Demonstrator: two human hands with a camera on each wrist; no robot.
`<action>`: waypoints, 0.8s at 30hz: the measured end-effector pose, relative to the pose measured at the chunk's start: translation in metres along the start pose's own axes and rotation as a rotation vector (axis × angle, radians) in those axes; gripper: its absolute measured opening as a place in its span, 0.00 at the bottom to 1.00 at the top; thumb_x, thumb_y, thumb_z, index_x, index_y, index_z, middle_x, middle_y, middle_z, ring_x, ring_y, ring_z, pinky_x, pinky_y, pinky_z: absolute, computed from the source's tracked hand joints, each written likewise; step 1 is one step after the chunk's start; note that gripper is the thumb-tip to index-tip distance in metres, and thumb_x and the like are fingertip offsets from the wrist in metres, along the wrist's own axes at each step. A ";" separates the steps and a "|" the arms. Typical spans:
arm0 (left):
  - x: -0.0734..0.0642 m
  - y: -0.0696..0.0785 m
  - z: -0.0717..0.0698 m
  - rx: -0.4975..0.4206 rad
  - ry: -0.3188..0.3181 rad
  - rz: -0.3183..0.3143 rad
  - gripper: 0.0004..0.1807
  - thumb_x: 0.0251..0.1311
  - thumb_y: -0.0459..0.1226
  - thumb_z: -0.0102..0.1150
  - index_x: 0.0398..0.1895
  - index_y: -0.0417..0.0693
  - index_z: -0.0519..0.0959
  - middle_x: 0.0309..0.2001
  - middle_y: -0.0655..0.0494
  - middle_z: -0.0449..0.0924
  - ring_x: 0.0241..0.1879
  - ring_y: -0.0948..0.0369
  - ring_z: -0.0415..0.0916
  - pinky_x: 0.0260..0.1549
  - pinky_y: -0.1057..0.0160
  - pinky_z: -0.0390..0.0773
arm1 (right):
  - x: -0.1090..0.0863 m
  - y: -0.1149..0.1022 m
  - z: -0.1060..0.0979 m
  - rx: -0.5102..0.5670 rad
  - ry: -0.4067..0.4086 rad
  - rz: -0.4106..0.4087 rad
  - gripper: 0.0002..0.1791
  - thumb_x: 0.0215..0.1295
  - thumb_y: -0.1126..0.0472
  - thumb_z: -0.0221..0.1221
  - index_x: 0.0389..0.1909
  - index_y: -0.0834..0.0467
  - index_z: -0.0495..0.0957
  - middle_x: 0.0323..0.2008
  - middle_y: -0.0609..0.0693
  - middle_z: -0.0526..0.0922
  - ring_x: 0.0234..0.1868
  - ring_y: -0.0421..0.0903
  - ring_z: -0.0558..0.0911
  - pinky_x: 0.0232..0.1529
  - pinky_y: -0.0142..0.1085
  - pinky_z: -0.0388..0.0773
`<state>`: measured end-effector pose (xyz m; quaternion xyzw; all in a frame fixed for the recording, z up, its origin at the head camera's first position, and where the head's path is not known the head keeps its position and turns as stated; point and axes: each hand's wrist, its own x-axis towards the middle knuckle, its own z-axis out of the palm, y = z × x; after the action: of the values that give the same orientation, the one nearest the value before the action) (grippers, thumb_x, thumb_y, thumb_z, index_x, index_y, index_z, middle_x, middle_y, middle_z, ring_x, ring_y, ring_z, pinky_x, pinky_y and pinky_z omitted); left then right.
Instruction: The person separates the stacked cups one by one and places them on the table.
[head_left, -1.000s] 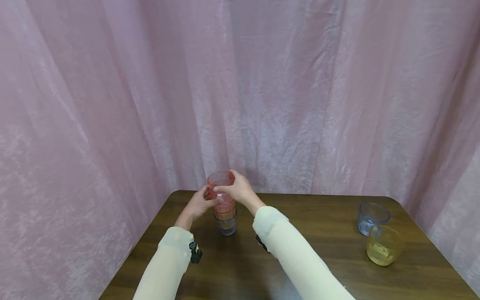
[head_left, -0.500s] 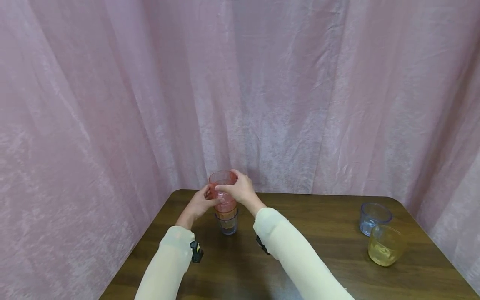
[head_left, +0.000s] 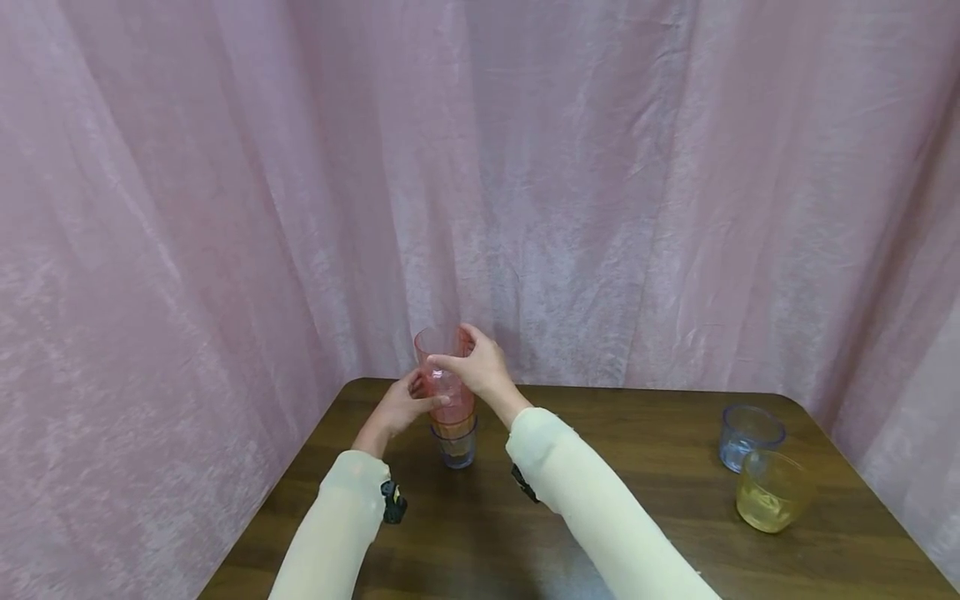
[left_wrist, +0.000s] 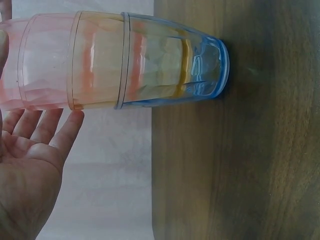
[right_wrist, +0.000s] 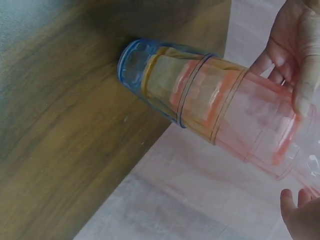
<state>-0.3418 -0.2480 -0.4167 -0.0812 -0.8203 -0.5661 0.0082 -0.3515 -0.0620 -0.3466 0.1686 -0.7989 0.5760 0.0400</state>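
Observation:
In the head view, clear tumblers form an upright nested stack toward the back left of the table. A blue tumbler [right_wrist: 132,70] is at the bottom, an orange-yellow tumbler [right_wrist: 206,102] sits inside it, and a pink tumbler [right_wrist: 235,112] sits above that. My left hand [head_left: 397,408] holds this pink tumbler, thumb in front and fingers at its far side. Higher up, my right hand [head_left: 482,364] grips the upper pink tumbler [head_left: 432,343] between thumb and fingers near its rim. That tumbler's lower part is still inside the one below.
On the right of the brown wooden table [head_left: 615,467], a wide blue cup [head_left: 748,437] stands close behind a yellow cup [head_left: 768,497]. A pink curtain [head_left: 570,208] hangs just beyond the back edge.
My right hand has risen a little with the upper pink tumbler, whose rim now stands higher above the stack. The left hand and the lower tumblers keep nearly the same place.

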 end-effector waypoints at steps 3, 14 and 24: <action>-0.001 -0.001 0.000 -0.014 -0.012 0.013 0.49 0.60 0.41 0.70 0.77 0.38 0.51 0.74 0.37 0.54 0.73 0.43 0.55 0.68 0.45 0.60 | 0.001 -0.003 0.000 0.009 0.020 -0.017 0.52 0.51 0.44 0.75 0.74 0.57 0.62 0.68 0.55 0.70 0.67 0.52 0.70 0.64 0.45 0.70; 0.003 -0.009 -0.001 -0.021 -0.018 0.036 0.47 0.59 0.42 0.70 0.76 0.40 0.55 0.73 0.39 0.59 0.72 0.43 0.57 0.67 0.43 0.61 | 0.002 -0.016 -0.014 0.061 0.081 -0.067 0.48 0.53 0.47 0.74 0.72 0.58 0.64 0.65 0.55 0.73 0.65 0.50 0.71 0.64 0.43 0.70; 0.005 -0.006 0.000 -0.037 -0.030 0.023 0.45 0.61 0.40 0.69 0.76 0.39 0.55 0.73 0.38 0.60 0.71 0.44 0.58 0.67 0.43 0.61 | 0.002 -0.015 -0.036 0.071 0.108 -0.056 0.48 0.53 0.48 0.75 0.72 0.56 0.64 0.64 0.56 0.73 0.64 0.52 0.71 0.63 0.45 0.70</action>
<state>-0.3472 -0.2498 -0.4220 -0.0990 -0.8088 -0.5797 0.0010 -0.3533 -0.0335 -0.3202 0.1609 -0.7697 0.6108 0.0931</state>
